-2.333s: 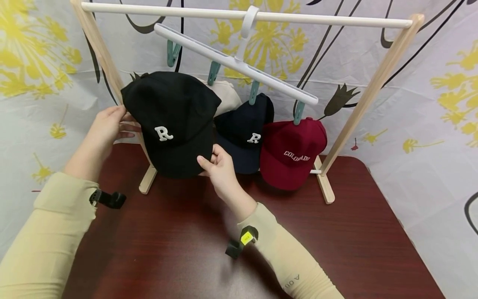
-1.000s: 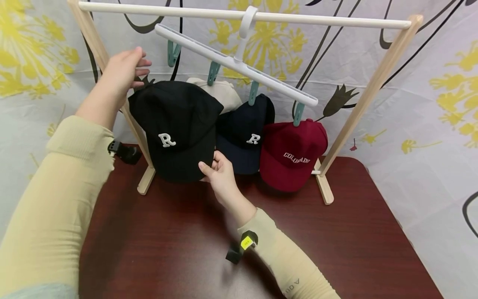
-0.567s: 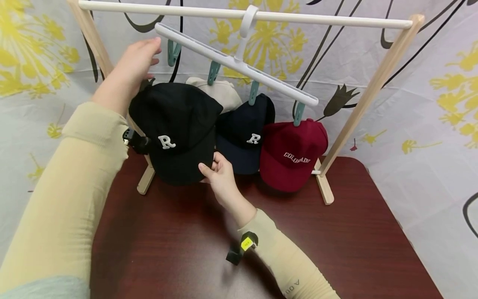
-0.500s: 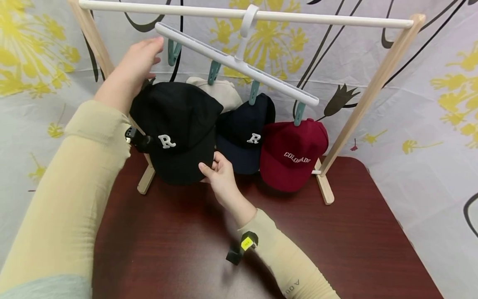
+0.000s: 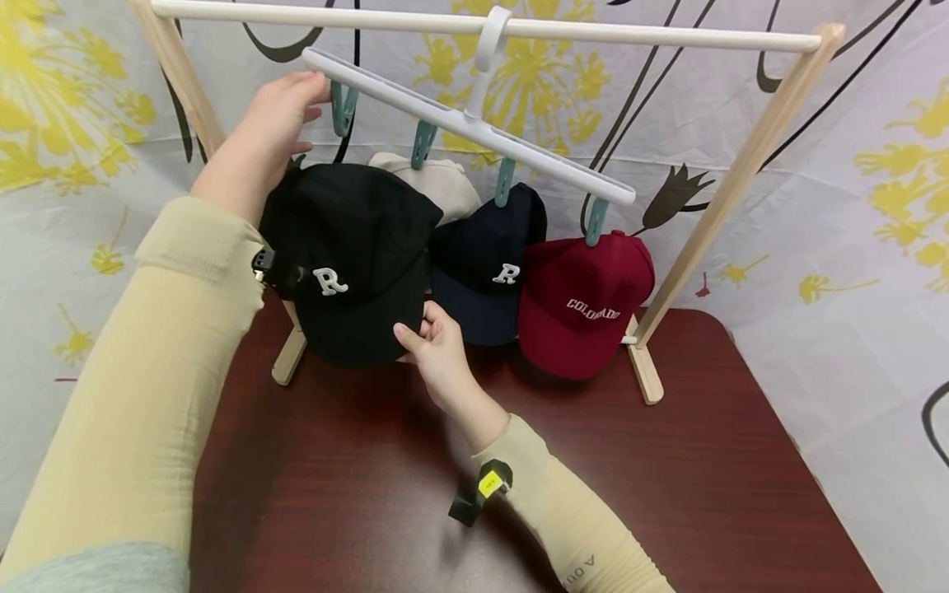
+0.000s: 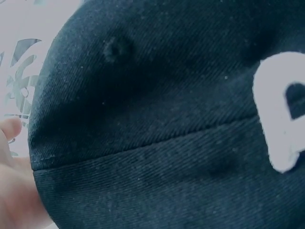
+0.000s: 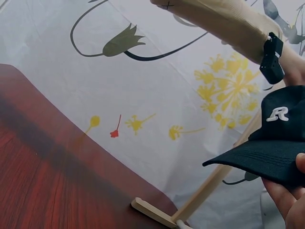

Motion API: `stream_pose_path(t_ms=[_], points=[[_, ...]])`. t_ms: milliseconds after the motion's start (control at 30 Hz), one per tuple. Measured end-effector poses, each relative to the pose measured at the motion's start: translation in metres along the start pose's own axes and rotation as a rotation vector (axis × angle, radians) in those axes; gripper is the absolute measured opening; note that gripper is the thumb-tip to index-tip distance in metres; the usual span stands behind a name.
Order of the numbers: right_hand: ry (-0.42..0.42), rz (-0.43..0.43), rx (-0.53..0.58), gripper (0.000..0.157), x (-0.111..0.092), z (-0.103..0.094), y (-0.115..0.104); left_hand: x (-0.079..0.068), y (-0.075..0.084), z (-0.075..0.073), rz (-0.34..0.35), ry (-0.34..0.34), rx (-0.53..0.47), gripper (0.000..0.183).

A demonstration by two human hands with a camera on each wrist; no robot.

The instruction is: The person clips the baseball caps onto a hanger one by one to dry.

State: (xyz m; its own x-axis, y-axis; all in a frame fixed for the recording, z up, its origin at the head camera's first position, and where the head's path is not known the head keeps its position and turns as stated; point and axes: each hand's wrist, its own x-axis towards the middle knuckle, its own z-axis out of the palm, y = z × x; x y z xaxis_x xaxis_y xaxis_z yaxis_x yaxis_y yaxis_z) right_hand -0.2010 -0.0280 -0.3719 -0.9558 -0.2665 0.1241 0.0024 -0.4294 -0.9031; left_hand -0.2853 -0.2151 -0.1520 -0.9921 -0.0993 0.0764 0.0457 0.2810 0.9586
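My right hand [image 5: 441, 342] pinches the brim of a black baseball cap [image 5: 363, 222] with a white R, thumb on top and fingers underneath, as the right wrist view also shows. My left hand [image 5: 278, 119] is raised above this cap. Its index fingertip is right at the leftmost teal clip [image 5: 343, 109] of a white hanger [image 5: 415, 103]; the other fingers are spread below and the thumb is hidden. That clip holds no cap. Close up in the left wrist view, the black cap [image 6: 143, 105] covers most of the picture, with part of the left hand [image 6: 16, 191] behind it.
Other teal clips on the hanger hold a cream cap [image 5: 445, 185], a navy R cap [image 5: 478, 247] and a red Colorado cap [image 5: 582, 305]. The hanger hooks over the white rod [image 5: 652, 35] of a wooden rack on a dark red table [image 5: 356, 494]. Patterned cloth [image 5: 853, 206] hangs behind.
My left hand has let go of the black cap's left side and risen to the leftmost clip. The right hand keeps the brim, the cap slightly lower. The hanger has just shifted slightly.
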Motion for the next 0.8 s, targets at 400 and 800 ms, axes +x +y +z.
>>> stream_pose_path(t_ms=[400, 800], points=[[-0.002, 0.002, 0.001, 0.018, 0.000, -0.002, 0.003, 0.000, -0.009, -0.004, 0.005, 0.069, -0.030, 0.045], [-0.001, 0.002, -0.002, 0.019, -0.001, -0.004, 0.006, -0.001, -0.017, -0.006, 0.056, 0.122, -0.126, 0.030]])
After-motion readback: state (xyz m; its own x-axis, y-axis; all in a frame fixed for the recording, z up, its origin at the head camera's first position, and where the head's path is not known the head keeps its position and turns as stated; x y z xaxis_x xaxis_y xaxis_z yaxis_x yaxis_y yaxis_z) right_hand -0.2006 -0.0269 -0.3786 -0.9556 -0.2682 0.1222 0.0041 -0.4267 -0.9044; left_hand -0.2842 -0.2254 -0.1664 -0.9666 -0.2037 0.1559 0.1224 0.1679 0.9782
